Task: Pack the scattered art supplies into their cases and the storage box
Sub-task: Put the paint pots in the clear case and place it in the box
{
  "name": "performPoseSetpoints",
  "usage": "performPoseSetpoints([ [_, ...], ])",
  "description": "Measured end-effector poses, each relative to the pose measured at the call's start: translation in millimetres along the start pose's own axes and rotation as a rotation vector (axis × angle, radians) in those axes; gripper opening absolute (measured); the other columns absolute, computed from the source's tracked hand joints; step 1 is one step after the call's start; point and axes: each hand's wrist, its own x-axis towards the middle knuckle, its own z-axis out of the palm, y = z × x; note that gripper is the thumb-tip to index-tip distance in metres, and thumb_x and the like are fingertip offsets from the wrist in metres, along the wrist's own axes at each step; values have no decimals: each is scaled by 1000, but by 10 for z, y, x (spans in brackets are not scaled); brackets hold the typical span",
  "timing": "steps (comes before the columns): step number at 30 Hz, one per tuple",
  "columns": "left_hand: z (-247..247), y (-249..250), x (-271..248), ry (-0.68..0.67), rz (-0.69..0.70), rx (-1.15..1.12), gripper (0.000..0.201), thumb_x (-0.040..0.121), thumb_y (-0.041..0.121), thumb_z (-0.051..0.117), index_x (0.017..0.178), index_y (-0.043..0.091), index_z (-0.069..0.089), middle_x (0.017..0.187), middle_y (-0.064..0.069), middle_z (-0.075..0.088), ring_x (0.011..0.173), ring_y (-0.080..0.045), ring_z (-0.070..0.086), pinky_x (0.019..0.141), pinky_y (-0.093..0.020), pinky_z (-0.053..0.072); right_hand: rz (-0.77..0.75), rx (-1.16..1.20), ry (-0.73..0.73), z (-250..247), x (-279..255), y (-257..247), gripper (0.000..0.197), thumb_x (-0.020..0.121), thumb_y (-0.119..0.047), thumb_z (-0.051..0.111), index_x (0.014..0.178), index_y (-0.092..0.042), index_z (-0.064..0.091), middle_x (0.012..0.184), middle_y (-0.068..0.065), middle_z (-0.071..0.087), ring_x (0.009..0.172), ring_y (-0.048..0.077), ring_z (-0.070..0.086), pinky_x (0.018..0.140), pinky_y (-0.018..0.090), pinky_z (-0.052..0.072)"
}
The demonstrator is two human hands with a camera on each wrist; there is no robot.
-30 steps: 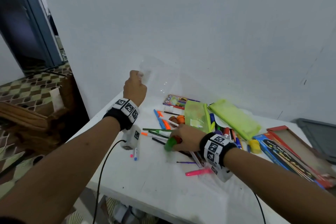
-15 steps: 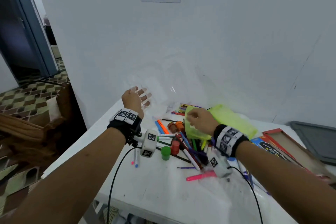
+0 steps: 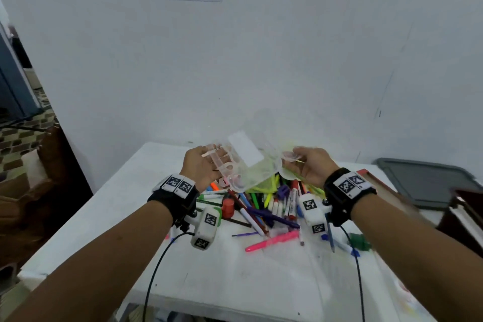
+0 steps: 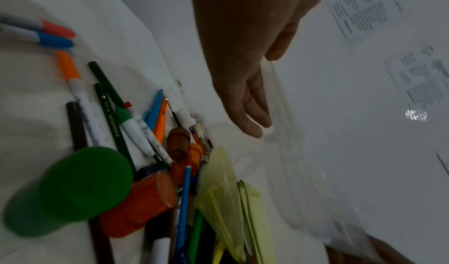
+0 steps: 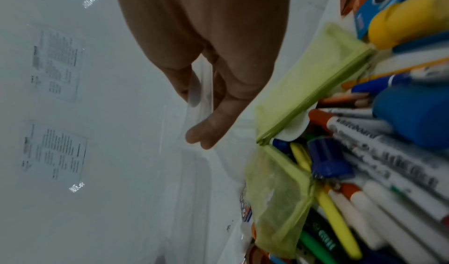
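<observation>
A clear plastic storage box (image 3: 245,162) with a white label hangs tilted above the pile of markers and pens (image 3: 264,206). My left hand (image 3: 217,162) holds its left end, thumb at the rim, and the fingers (image 4: 252,128) lie straight along the clear wall (image 4: 291,172). My right hand (image 3: 298,157) holds the right end. In the right wrist view its thumb and fingers (image 5: 201,126) pinch the clear rim (image 5: 199,87). Yellow-green mesh pencil cases (image 5: 303,87) lie under the box, partly seen through it. A pink highlighter (image 3: 271,240) lies nearer me.
A green pot (image 4: 70,189) and an orange-red pot (image 4: 143,201) lie left of the pile. A grey lid (image 3: 428,183) and a red-edged box (image 3: 467,206) sit at the right. A blue carton (image 5: 379,9) is behind the cases. The white table (image 3: 248,282) meets the wall behind.
My right hand left the green pot and went to the clear box. Both hands have brought the box from the wall to above the pile.
</observation>
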Motion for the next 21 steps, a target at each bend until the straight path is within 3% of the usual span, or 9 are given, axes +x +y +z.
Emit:
performPoseSetpoints([
  [5,12,-140,-82,3,-138,262,53,93,55,49,108,4,59,107,-23,69,90,-33,70,75,-45,59,-19,-76,13,-266,-221,-189,8,95,5,47,94,-3,49,76,20,68,66,30,72,56,33,60],
  [9,69,-374,-218,-7,-207,537,45,92,45,58,93,0,59,93,-25,71,78,-33,73,67,-42,62,-38,-144,62,-640,-441,-297,15,94,7,46,98,-7,43,73,19,65,69,28,73,58,35,60],
  [12,107,-551,-314,-136,-267,803,38,95,32,56,83,-2,68,101,-25,71,77,-28,73,74,-40,61,-36,-232,111,-930,-698,-302,12,97,0,45,89,-9,46,63,11,66,60,22,70,53,33,59],
  [14,184,-667,-433,-265,-346,897,41,93,30,59,60,7,69,108,-26,69,74,-25,73,72,-34,60,-38,-249,132,-1127,-878,-273,10,101,-10,44,95,-5,51,70,11,68,58,22,67,49,30,55],
  [15,223,-736,-497,-313,-385,921,37,86,33,66,61,7,68,109,-27,68,72,-25,72,68,-33,60,-36,-234,121,-1223,-961,-239,14,101,-15,45,104,-4,54,84,16,71,66,25,68,54,33,57],
  [16,257,-809,-557,-364,-413,950,41,75,41,77,68,2,68,109,-27,68,72,-26,72,66,-33,61,-30,-214,105,-1329,-1039,-198,20,101,-17,46,113,-4,55,102,20,70,79,29,68,62,39,59],
  [18,298,-962,-641,-481,-442,1047,81,48,58,88,87,-10,70,107,-26,69,76,-28,71,66,-32,60,-22,-161,116,-1496,-1187,-121,27,101,-15,47,126,-12,55,120,18,67,93,35,66,75,51,59],
  [19,303,-1047,-653,-523,-448,1097,90,42,63,88,92,-11,70,107,-24,70,79,-28,71,68,-32,60,-25,-135,131,-1565,-1257,-92,29,101,-11,48,128,-16,55,117,15,69,89,35,68,73,51,59],
  [21,341,-1179,-728,-580,-421,1163,83,47,65,85,91,-5,75,106,-19,71,83,-27,71,72,-32,59,-42,-103,156,-1672,-1387,-38,33,97,2,48,124,-17,56,100,9,74,74,29,70,61,43,60],
])
